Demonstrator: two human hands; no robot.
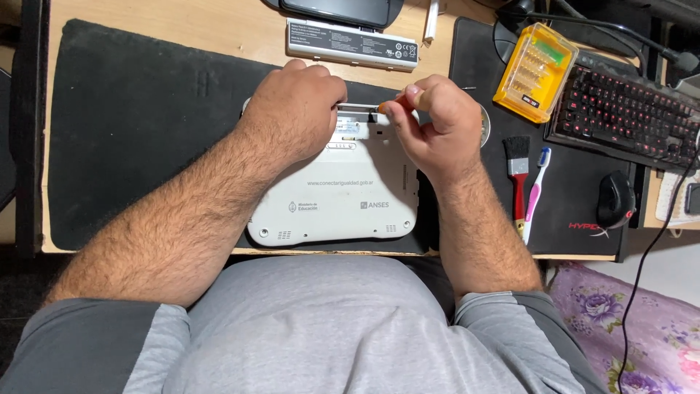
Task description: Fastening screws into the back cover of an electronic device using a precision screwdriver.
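Working at the Far Edge of an Upturned Laptop

A white laptop [343, 193] lies bottom-up on a black mat [131, 124], its near edge close to the table's [219, 29] front edge and the person's body. The right hand [437, 124] is clamped on a small orange-handled screwdriver [390, 104], pinched between thumb and fingers over the open bay at the laptop's far edge. The left hand [295, 109] rests curled on that same far edge, just beside the right; whether it grips anything cannot be told. Beyond the hands lies a long white battery pack [352, 44]. To the right, on a second dark mat, sit a yellow bit case [534, 71], a red brush [518, 179], a pink toothbrush [536, 191], a black mouse [615, 198] and a red-lit keyboard [620, 113]. The black mat's left part lies bare.
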